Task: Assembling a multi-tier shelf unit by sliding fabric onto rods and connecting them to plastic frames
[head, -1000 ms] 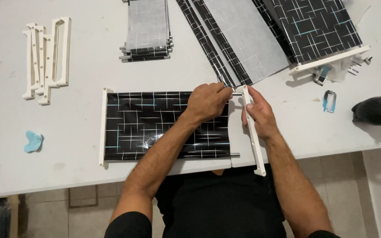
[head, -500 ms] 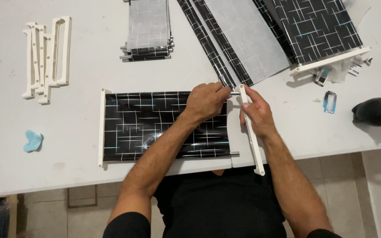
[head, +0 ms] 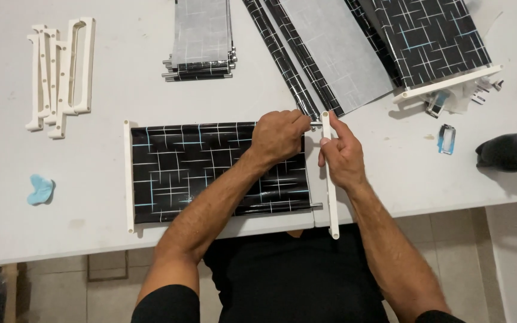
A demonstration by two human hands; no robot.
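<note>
A black sheet (head: 210, 173) with thin white and blue lines lies flat on the white table (head: 121, 107), near the front edge. It has a white bar (head: 128, 176) along its left side. The left hand (head: 279, 136) rests on the sheet's top right corner, with the fingers curled together around the end of a thin metal rod (head: 313, 124) there. The right hand (head: 342, 154) is just beside it and pinches a long white strip (head: 330, 179) near its top, thumb and fingers closed on it. The strip stands along the sheet's right side and sticks out past the table edge. Another rod end (head: 316, 206) pokes out at the sheet's bottom right, by the strip. Far left lies a pile of white frames (head: 61, 72) and a small blue scrap (head: 40, 188). At the back are a folded grey stack (head: 201, 39) and more black sheets (head: 432, 39). A dark cup (head: 510, 152) lies at the right.
</note>
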